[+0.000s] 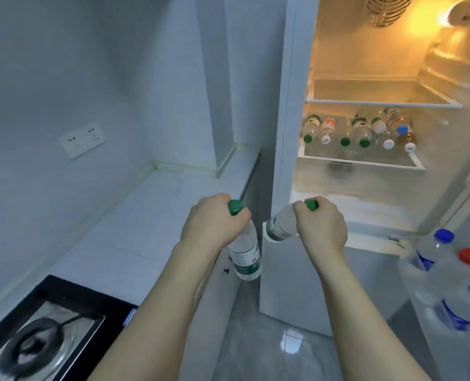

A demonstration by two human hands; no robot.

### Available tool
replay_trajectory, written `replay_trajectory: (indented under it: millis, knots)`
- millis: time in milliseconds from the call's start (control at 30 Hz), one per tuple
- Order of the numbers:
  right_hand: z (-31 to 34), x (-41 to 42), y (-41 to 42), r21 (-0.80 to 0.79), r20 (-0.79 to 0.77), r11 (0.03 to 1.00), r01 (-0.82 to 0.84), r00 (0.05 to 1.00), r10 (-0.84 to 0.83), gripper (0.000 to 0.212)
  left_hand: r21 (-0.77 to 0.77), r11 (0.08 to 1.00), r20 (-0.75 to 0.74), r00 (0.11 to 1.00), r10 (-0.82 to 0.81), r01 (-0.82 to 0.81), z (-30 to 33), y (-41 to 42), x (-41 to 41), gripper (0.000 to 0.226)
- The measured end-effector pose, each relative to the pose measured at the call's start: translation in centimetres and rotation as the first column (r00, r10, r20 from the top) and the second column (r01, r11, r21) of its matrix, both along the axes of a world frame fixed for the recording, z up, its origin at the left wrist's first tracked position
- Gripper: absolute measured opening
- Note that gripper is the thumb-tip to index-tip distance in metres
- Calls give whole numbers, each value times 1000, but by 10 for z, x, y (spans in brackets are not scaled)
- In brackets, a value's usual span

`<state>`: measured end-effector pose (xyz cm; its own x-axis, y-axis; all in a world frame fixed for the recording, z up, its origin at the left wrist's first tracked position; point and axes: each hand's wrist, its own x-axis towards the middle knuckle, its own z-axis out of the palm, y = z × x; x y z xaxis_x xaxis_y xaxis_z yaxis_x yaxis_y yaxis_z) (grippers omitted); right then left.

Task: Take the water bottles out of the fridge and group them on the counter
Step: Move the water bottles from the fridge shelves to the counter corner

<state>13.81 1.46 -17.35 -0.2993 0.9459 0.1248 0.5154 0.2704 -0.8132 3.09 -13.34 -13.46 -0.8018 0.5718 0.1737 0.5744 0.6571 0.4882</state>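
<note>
Two green-capped bottles are out of the fridge [291, 111] and in the air. The left hand [214, 220] has its grip curled round the neck of one bottle [246, 254], which hangs near upright just past the worktop [135, 224] edge. The right hand [322, 226] grips the other bottle [279, 225] at the neck too, tilted with its base swung left, in front of the fridge's lower edge. More bottles [357, 132] lie on their sides on the middle shelf, and none stands on the worktop yet.

Risks, as I judge them: held only by the neck, a cold wet bottle could slip, and the two bodies are near enough to knock together. Set down carelessly, one could tip or roll off the worktop edge or towards the hob [36, 345].
</note>
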Motion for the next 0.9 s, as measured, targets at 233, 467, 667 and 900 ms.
replay_trajectory:
  millis: [233,467,667,900]
  knots:
    - [-25,2,-95,13,192,979,-204,961,198,22,-50,992,1,993,117,-117,-15,-93,8,35]
    - [-26,15,-153,-25,277,910,-414,872,404,24,-87,974,-19,978,210,-211,-16,-173,34,35]
    - [-17,40,-190,47,287,822,-568,795,534,25,-93,939,-67,943,327,-332,-2,-220,83,36]
    - [-10,85,-251,31,284,683,-730,661,694,19,-90,846,-20,850,527,-526,1,-292,170,36]
